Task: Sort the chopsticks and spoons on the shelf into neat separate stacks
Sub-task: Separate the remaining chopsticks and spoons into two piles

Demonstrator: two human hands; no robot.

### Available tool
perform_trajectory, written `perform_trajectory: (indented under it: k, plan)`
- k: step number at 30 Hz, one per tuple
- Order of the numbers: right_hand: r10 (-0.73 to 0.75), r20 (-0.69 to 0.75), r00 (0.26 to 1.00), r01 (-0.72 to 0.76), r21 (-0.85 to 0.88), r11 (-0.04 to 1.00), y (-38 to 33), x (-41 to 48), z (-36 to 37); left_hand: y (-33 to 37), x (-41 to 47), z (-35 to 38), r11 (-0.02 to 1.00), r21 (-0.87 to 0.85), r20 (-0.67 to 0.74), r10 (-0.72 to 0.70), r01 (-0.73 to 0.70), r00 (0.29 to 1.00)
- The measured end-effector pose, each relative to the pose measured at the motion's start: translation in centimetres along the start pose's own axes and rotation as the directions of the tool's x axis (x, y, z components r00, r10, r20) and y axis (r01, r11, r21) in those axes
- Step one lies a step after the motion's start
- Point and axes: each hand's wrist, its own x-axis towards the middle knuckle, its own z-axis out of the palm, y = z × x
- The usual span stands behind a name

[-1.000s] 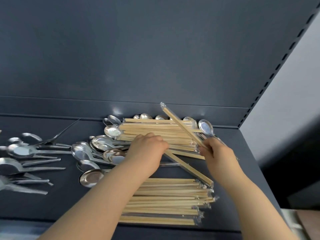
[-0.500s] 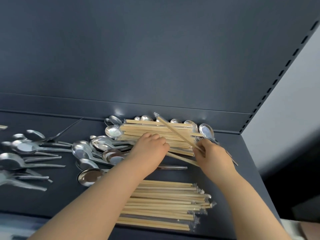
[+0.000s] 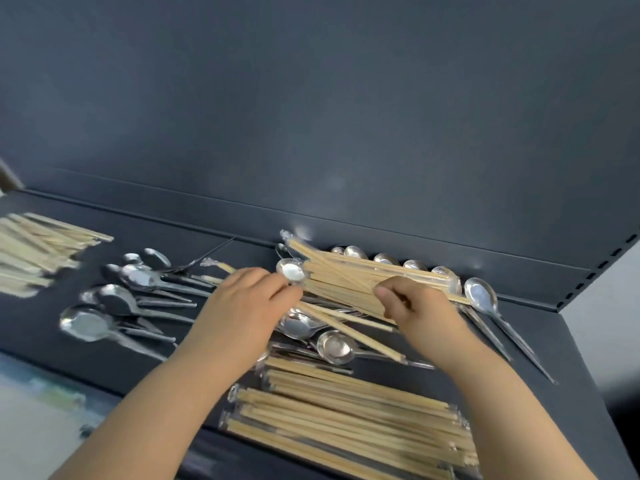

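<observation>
I judge sorting half done: a chopstick stack [image 3: 346,420] lies at 6 o'clock, spoons [image 3: 131,299] at 9, while the right hand [image 3: 419,313] grips chopsticks [image 3: 349,284] in the mixed pile [image 3: 304,323] at 12 o'clock; left hand [image 3: 242,306] curled, hold indeterminate.

Wrapped wooden chopsticks [image 3: 346,420] lie piled among scattered steel spoons [image 3: 92,323] on the shelf [image 3: 571,358]
</observation>
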Motion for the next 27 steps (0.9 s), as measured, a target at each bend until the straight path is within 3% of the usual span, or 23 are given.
perform_trajectory:
  k: [6,12,18,27]
  plan:
    - [-0.089,0.022,0.996,0.088,0.043,0.995,-5.4,1.1,2.2,-4.3,-3.8,-0.1,0.991,0.002,0.032,-0.132,0.132,0.991]
    - [-0.158,-0.007,0.987,0.158,0.066,0.985,-12.9,3.0,7.0,-11.8,-6.4,-0.9,0.986,0.058,-0.029,-0.153,0.154,0.988]
    - [-0.138,-0.037,0.990,0.139,0.053,0.989,-21.6,6.0,16.2,-24.2,-10.5,-1.4,0.992,0.082,0.000,-0.098,0.098,0.995]
    - [-0.106,0.039,0.994,0.108,-0.058,0.993,-35.2,11.3,29.6,-45.0,-18.0,-1.1,1.000,0.007,0.093,-0.025,0.024,0.995]
